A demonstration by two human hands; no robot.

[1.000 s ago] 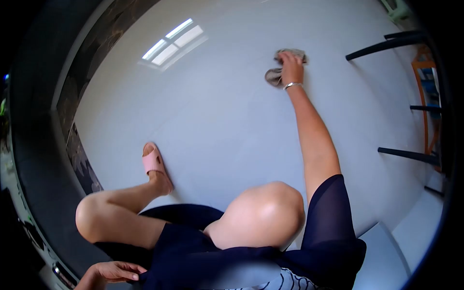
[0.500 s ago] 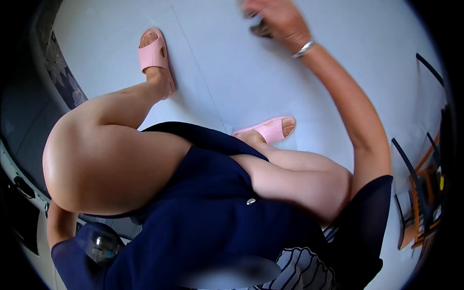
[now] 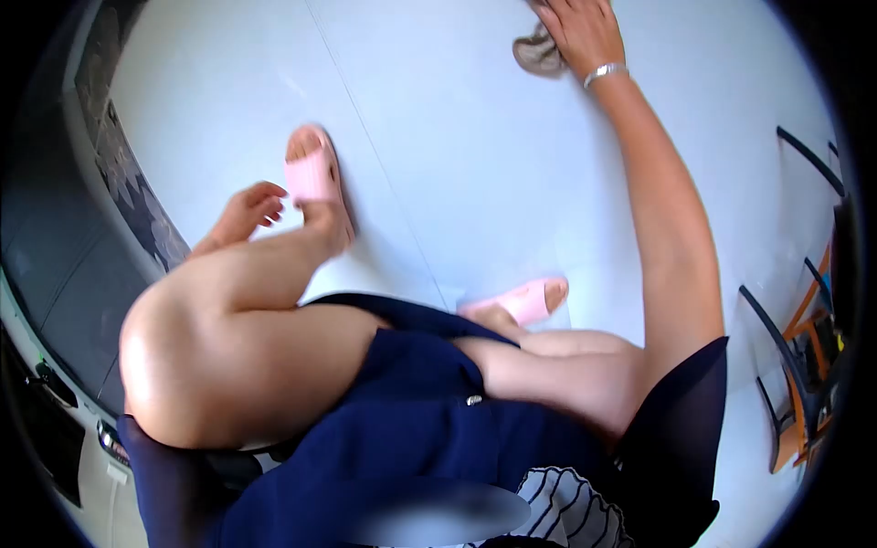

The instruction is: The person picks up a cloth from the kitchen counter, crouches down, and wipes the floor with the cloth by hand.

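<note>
At the top right, my right hand (image 3: 585, 38) presses down on the pale floor (image 3: 438, 119), arm stretched out and a silver bracelet on the wrist. A crumpled grey-brown cloth (image 3: 539, 57) is bunched under its palm and sticks out on the left; part of it is hidden by the hand. My left hand (image 3: 251, 212) shows beyond the bent left knee, near the pink slipper (image 3: 313, 178) on my left foot. Its fingers are loosely bent and apart, with nothing in them.
A second pink slipper (image 3: 521, 301) is on my right foot. Dark-armed wooden chairs (image 3: 799, 365) stand at the right edge. Along the left runs a dark panel (image 3: 55, 228) with a patterned strip (image 3: 137, 183) beside it. A floor seam crosses the middle.
My right hand has moved right with the cloth, its fingers now flatter on it. My left hand has come into view beyond the knee. Legs and slippers appear lower in the view.
</note>
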